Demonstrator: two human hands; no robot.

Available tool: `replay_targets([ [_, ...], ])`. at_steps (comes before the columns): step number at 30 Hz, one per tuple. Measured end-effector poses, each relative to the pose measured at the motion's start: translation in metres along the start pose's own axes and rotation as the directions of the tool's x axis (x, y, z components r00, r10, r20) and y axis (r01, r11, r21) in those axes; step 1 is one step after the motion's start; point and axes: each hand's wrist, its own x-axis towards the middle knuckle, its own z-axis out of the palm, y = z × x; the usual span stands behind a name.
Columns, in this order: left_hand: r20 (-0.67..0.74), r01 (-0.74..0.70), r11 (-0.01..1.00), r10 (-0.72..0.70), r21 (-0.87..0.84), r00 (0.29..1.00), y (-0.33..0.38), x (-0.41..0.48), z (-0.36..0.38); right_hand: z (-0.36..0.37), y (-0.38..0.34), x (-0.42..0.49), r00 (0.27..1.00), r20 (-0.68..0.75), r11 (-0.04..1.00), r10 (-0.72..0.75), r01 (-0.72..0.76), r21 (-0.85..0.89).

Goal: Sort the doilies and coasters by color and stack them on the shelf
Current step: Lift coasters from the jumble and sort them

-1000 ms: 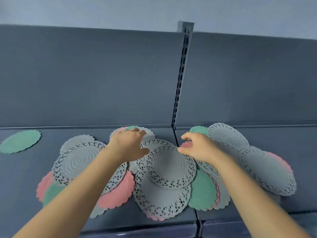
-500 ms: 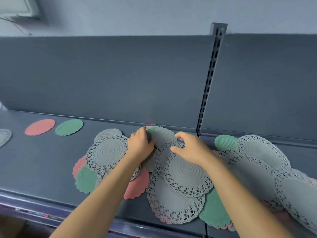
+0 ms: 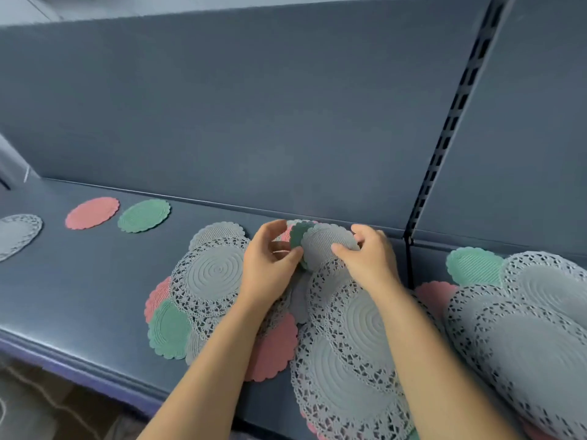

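At the far left of the shelf [image 3: 79,281], three sorted starts lie apart from one another: a grey lace doily [image 3: 17,233] at the frame edge, a pink coaster [image 3: 92,213], then a green coaster [image 3: 144,215] just beside it. Right of them is the unsorted heap, where a large lace doily [image 3: 216,271] overlaps a grey coaster at its far edge and pink and green coasters on its near side. Above this heap the left hand [image 3: 270,268] has its fingers curled, thumb and fingertips pinching the edge of a lifted green coaster [image 3: 297,233]. The right hand [image 3: 365,262] grips a small grey coaster [image 3: 327,246] that overlaps it, thumb on its face and fingers behind. The step in hand looks like peeling small coasters apart by color. Next, the two pieces should be separated, and the green one likely carried far left onto its match. More lace doilies [image 3: 349,360] spread under the right forearm. Past the slotted upright [image 3: 444,147] another heap holds a green coaster [image 3: 473,265], a pink one and several big grey doilies [image 3: 524,328]. Most of the sorting looks undone
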Motion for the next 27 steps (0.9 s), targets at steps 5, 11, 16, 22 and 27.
replay_targets([
  [5,0.018,-0.028,0.999,0.029,-0.020,0.999,0.005,-0.004,0.001,-0.004,0.005,0.002,0.993,-0.097,0.963,-0.069,0.092,0.252],
  [11,-0.192,-0.255,0.967,0.256,0.027,0.947,0.023,-0.013,-0.009,-0.014,-0.013,-0.005,0.944,-0.220,0.899,-0.244,0.305,0.313],
  [16,-0.318,-0.300,0.944,0.243,-0.141,0.916,0.058,-0.003,-0.059,-0.027,-0.039,-0.021,0.950,-0.202,0.749,-0.239,0.312,0.584],
  [22,-0.310,-0.191,0.941,0.100,-0.280,0.945,0.063,0.021,-0.157,-0.004,-0.092,-0.042,0.968,-0.107,0.755,-0.225,0.243,0.609],
  [27,-0.245,-0.063,0.971,0.004,-0.231,0.969,0.022,0.080,-0.246,0.055,-0.145,-0.061,0.976,-0.053,0.780,-0.212,0.202,0.592],
])
